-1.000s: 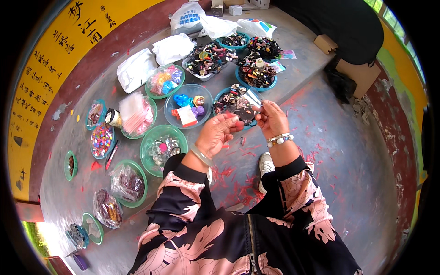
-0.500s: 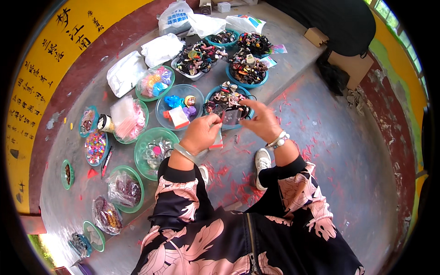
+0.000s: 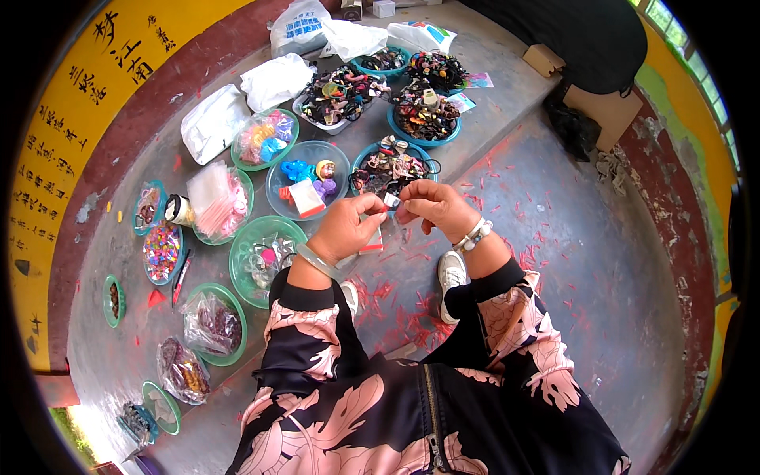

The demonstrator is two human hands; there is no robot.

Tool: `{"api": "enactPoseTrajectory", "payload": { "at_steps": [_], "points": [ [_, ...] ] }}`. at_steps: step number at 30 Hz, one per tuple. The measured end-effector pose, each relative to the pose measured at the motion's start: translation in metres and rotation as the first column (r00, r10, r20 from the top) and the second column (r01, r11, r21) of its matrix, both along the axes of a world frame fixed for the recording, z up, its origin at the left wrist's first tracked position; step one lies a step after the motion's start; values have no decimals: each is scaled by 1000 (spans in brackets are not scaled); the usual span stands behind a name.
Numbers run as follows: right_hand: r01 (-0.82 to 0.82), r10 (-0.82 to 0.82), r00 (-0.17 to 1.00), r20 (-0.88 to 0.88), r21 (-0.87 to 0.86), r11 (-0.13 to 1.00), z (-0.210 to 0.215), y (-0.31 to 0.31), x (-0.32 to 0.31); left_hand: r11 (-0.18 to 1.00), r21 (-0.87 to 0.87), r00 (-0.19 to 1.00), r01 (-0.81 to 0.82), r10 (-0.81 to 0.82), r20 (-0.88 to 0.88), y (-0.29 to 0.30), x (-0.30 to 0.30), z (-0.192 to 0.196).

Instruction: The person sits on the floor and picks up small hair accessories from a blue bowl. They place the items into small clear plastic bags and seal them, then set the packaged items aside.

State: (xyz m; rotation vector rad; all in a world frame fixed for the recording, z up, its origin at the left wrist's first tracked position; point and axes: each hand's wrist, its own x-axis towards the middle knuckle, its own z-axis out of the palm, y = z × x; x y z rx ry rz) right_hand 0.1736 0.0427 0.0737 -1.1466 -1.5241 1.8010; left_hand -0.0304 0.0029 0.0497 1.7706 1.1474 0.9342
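My left hand (image 3: pixel 342 229) is closed in a pinch, thumb against forefinger, with a pale bangle on its wrist. Facing it, my right hand (image 3: pixel 440 210) is also pinched, with a beaded bracelet on its wrist. Their fingertips are close together over the near edge of a blue bowl (image 3: pixel 434 164) heaped with hair ties (image 3: pixel 388 168). What the fingertips grip is too small and partly hidden to name. A small whitish piece (image 3: pixel 390 201) shows between them; I cannot tell whether it is held or lies behind. Below the left fingers a red-and-white card (image 3: pixel 372 242) is partly covered.
More bowls of dark hair ties (image 3: pixel 427 115) stand on the raised ledge ahead. Leftward are a clear basin (image 3: pixel 279 198) with colourful items, a green basin (image 3: pixel 240 291) with clear packets, and white bags (image 3: pixel 212 123). Red scraps (image 3: pixel 408 317) litter the floor around my shoes (image 3: pixel 452 281).
My right hand has moved left and down, its spread fingers drawing together beside the left fingertips. The clear piece seen between my hands earlier no longer shows plainly.
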Motion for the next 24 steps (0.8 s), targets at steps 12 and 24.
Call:
{"api": "enactPoseTrajectory", "payload": {
  "at_steps": [12, 24],
  "points": [
    [116, -123, 991, -60, -111, 987, 2, -1, 4, 922, -386, 813, -3, 228, 537, -1, 11, 10],
    [112, -114, 993, -13, -93, 989, 2, 0, 0, 885, -465, 807, -7, 280, 520, 1, 13, 2]
  ]
}}
